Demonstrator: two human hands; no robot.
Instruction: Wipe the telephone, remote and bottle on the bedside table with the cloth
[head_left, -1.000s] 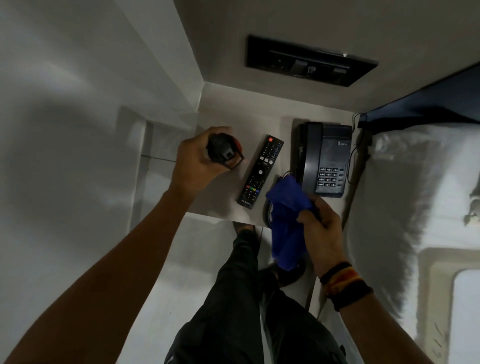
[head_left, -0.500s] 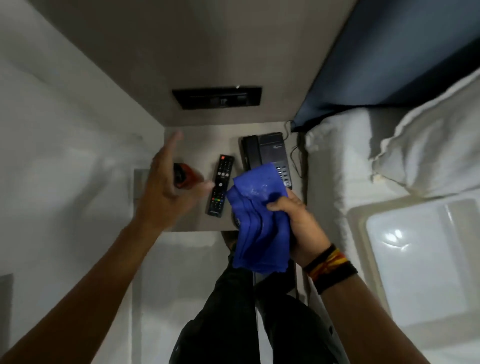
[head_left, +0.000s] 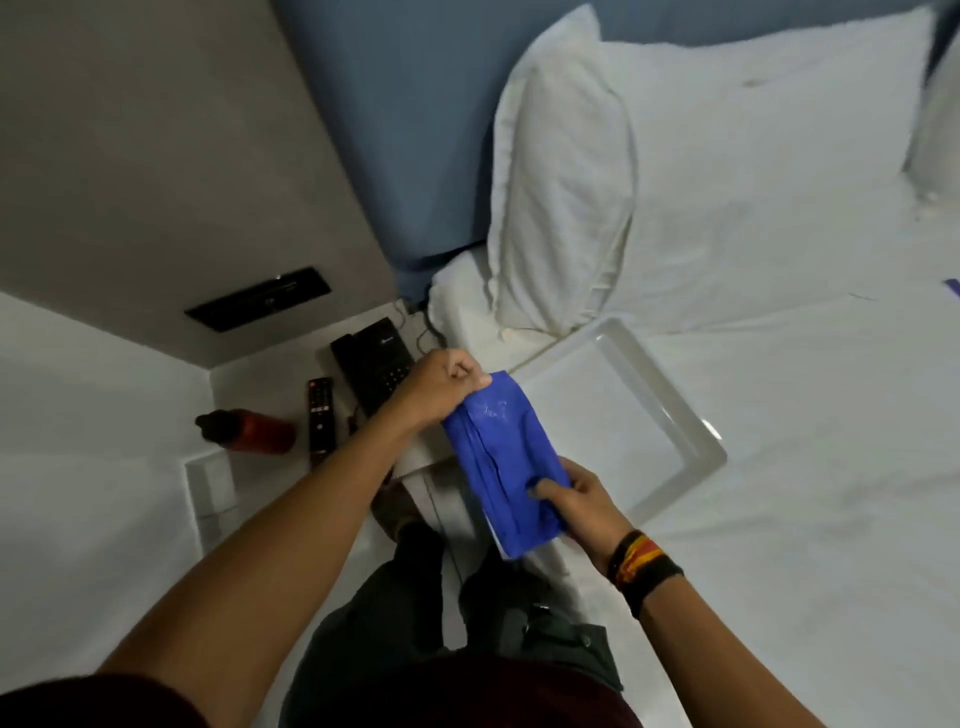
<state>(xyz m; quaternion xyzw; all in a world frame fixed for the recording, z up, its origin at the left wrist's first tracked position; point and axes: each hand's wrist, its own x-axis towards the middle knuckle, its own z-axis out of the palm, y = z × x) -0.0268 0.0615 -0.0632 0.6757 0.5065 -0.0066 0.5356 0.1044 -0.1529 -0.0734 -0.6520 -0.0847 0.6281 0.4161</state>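
**Two hands hold the blue cloth**

A red bottle (head_left: 249, 430) with a dark cap stands on the white counter (head_left: 270, 374). Just beside it lies the black remote (head_left: 320, 419). Next comes the black telephone (head_left: 373, 362). The left hand (head_left: 441, 382) pinches the top end of the blue cloth (head_left: 506, 462). The right hand (head_left: 582, 501) grips its bottom end. The cloth is up in the air, near the bed (head_left: 779, 467). A white tray (head_left: 670, 415) lies on the bed below a pillow (head_left: 563, 192).

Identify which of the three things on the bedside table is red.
The bottle, standing left of the remote. Its body is red with a dark cap; the remote and telephone are black.
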